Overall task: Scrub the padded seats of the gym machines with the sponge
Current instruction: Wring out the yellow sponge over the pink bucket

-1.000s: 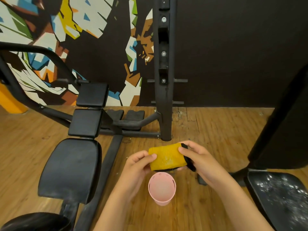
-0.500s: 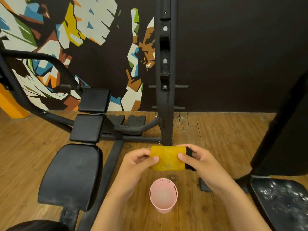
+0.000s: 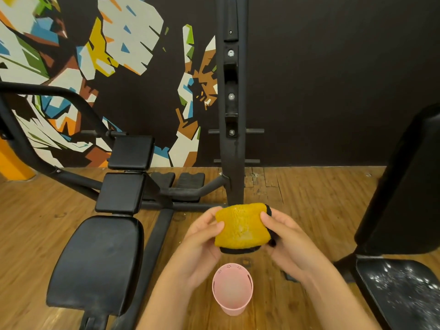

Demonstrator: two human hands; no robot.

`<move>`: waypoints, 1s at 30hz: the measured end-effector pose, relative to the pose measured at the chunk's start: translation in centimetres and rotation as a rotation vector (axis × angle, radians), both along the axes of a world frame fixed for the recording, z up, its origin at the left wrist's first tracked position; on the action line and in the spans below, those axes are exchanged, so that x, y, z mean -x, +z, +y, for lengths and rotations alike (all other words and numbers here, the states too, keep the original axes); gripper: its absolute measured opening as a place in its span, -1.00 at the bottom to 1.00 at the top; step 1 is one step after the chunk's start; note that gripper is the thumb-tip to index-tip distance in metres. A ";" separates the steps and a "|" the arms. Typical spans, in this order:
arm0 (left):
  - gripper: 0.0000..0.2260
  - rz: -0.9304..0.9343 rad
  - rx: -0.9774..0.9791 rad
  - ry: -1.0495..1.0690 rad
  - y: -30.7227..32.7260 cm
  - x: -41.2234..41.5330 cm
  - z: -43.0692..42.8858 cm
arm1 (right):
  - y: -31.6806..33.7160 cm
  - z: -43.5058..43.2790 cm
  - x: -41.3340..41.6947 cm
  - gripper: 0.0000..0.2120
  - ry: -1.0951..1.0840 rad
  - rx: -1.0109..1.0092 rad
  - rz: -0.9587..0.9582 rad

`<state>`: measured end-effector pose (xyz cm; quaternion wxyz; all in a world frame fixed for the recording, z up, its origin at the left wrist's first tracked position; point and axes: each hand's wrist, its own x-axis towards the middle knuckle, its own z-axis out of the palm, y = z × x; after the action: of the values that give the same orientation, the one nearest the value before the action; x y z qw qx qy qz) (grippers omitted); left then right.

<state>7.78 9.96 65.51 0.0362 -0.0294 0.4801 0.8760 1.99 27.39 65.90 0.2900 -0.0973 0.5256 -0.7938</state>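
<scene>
Both hands hold a yellow sponge (image 3: pixel 241 226) with a black backing above a pink cup (image 3: pixel 232 290) on the floor. My left hand (image 3: pixel 201 241) grips the sponge's left edge, thumb on top. My right hand (image 3: pixel 287 239) grips its right edge. A black padded seat (image 3: pixel 97 263) of a gym machine lies at the lower left, with two smaller pads (image 3: pixel 121 192) beyond it. A second black seat (image 3: pixel 402 289), speckled with white foam or drops, sits at the lower right.
A black upright post (image 3: pixel 232 115) of the machine stands just beyond the sponge. A dark padded backrest (image 3: pixel 404 186) rises at the right. Wooden floor (image 3: pixel 309 198) runs to a dark wall with a colourful mural.
The sponge has been turned in both hands so its yellow face and black lower edge show more fully. The view has tilted slightly, so hands and cup sit lower in frame.
</scene>
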 end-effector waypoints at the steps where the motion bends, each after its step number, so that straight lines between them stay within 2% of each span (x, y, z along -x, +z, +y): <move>1: -0.36 0.005 -0.050 -0.043 0.1 -0.1 0.5 | -0.1 -0.4 -0.3 -0.53 -0.001 0.079 -0.069; 3: -0.38 0.011 -0.053 -0.033 0.1 -0.1 1.0 | -0.5 -1.0 -0.7 -0.29 0.005 0.178 -0.142; 4: -0.45 0.015 -0.005 0.006 0.2 -0.1 1.1 | -0.6 -1.1 -0.8 -0.25 0.011 0.201 -0.138; 10: -0.93 0.017 0.426 0.311 -0.2 -0.2 0.6 | -0.9 -1.1 -1.1 -0.43 -0.001 0.168 -0.012; 13: -0.82 0.016 0.551 0.311 -0.1 -0.9 0.7 | -0.9 -1.4 -1.7 -0.63 -0.071 0.036 0.071; 16: -0.71 0.084 0.479 0.131 0.2 -2.1 0.7 | -1.1 -2.1 -2.2 -0.76 -0.109 -0.113 0.236; 18: -0.58 0.083 0.500 0.100 -0.2 -2.6 0.8 | -1.3 -2.6 -2.5 -0.69 -0.099 -0.186 0.327; 21: -0.52 0.059 0.546 0.145 -1.1 -3.2 0.4 | -1.6 -3.4 -2.7 -0.67 -0.057 -0.202 0.339; 23: -0.56 0.043 0.560 0.177 -1.6 -3.6 -0.4 | -2.0 -4.1 -3.0 -0.71 -0.043 -0.230 0.344; 25: -0.60 0.034 0.563 0.209 -1.8 -4.1 -1.2 | -2.7 -5.0 -3.4 -0.66 -0.055 -0.252 0.323; 27: -0.60 0.007 0.528 0.280 -2.2 -4.5 -1.6 | -3.4 -6.0 -4.0 -0.60 -0.047 -0.239 0.240; 30: -0.63 -0.039 0.530 0.425 -3.3 -5.5 -2.3 | -3.9 -8.0 -5.4 -0.67 0.027 -0.232 0.110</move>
<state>13.30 7.62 62.18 -0.1468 -0.1542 0.6735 0.7079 7.37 19.42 61.96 0.2809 -0.1138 0.6274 -0.7173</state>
